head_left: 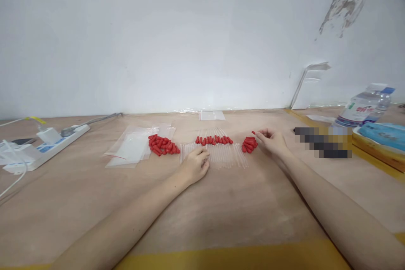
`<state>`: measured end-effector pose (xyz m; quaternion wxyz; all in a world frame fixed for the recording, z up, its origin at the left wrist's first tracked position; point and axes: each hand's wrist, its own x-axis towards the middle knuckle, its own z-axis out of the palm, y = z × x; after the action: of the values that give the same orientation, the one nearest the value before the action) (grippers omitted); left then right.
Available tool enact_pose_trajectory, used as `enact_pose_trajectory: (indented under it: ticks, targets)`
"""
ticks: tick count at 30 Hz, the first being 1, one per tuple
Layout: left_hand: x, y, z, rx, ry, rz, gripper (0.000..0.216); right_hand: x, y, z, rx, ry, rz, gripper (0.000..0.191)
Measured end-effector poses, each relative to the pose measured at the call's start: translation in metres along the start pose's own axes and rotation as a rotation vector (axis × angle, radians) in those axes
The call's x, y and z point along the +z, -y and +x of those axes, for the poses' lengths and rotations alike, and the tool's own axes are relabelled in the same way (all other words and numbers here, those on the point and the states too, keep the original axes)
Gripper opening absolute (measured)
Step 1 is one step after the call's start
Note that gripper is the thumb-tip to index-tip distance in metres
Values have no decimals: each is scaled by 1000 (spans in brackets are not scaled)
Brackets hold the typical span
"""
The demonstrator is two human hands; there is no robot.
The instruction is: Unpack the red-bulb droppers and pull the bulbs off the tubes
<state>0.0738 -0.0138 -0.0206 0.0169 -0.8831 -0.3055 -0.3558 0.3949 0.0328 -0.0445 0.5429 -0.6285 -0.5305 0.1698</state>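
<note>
My right hand (270, 140) pinches one small red rubber bulb (253, 133) between thumb and fingertips, just above a small pile of red bulbs (249, 145). Toward the middle, my left hand (195, 165) rests with curled fingers over a row of thin clear tubes (221, 157); what its fingertips grip, if anything, is hidden. Behind that row lie several clear droppers (214, 140), thin tubes with red bulbs on their near ends. A larger heap of red bulbs (162, 145) lies left of the tubes, partly on clear plastic bags (128, 147).
A white power strip (60, 145) with chargers and cables lies at the left. At the right are a blurred dark object (325, 142), a labelled plastic bottle (357, 107) and a blue packet (384, 135). Another small bag (211, 115) lies near the wall.
</note>
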Motion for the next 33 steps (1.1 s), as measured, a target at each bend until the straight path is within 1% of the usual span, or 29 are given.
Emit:
enact_pose_trajectory:
  ticks: [3,7,9,11,14,17,19,21,23,24,25,27,30,32,33]
  targets:
    - [-1,-5,-2,-34,44,-31,22,2,0,1,-25,38,-91,47]
    - [-4,-11,-3,-45,75,-40,24,2,-2,4,-46,90,-242,43]
    - [-8,-12,-3,-40,77,-16,29,2,-3,5,-59,105,-267,41]
    - [-13,-10,-1,-13,98,29,39,3,-5,6,-64,107,-258,42]
    - [-21,-3,1,70,206,88,51,4,-6,5,-55,95,-240,45]
    - [-25,6,2,122,330,113,51,3,-3,3,-40,75,-233,48]
    - [-25,9,1,119,366,116,47,1,6,-1,-31,15,-254,48]
    - [-25,10,0,109,368,116,43,0,21,-7,-58,-85,-321,45]
    - [-25,9,-2,99,348,120,39,4,43,-13,-138,-157,-431,38]
    - [-26,8,-2,96,334,123,38,7,54,-15,-184,-151,-487,35]
    - [-27,7,-2,95,320,125,37,11,66,-17,-225,-115,-549,31]
    - [-28,6,-3,95,303,124,35,23,85,-18,-249,22,-671,26]
    - [-31,8,-4,85,296,116,36,42,101,-11,-116,202,-784,21]
    - [-31,9,-6,71,296,113,37,54,102,-4,-33,261,-788,17]
    - [-31,10,-7,66,297,111,37,58,101,0,-25,267,-770,16]
